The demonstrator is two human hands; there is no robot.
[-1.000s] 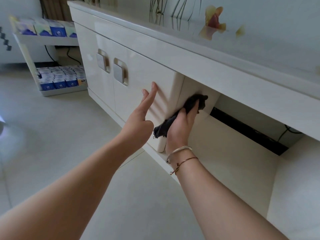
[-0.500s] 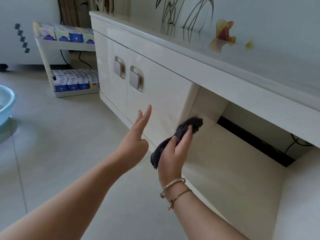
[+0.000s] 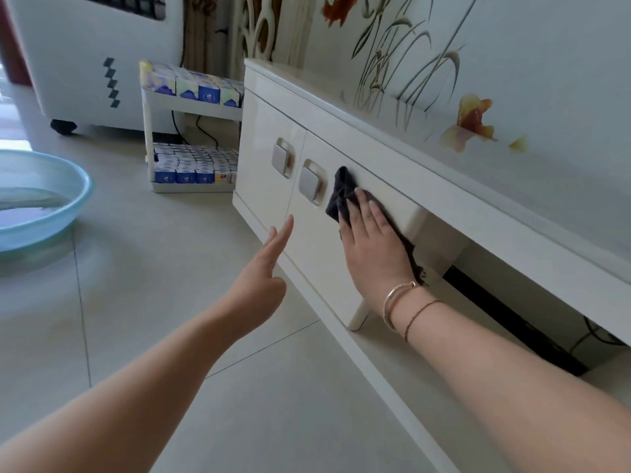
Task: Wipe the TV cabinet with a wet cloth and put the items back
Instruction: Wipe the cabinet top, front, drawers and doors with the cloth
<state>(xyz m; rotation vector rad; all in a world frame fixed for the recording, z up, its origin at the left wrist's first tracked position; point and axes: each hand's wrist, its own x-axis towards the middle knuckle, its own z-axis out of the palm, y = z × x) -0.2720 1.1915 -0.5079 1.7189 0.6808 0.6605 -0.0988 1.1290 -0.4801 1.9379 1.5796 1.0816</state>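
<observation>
Right hand is pressing the dark cloth flat w/ straight fingers against the TV cabinet door. Left hand is hovering just beside, fingers loose, empty. Cloth's probably soft, limp, damp; best palmed flat mid-bunch.

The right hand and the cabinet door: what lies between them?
In the head view, a dark cloth lies between the right hand and the cabinet door, pressed flat by straight fingers.
</observation>
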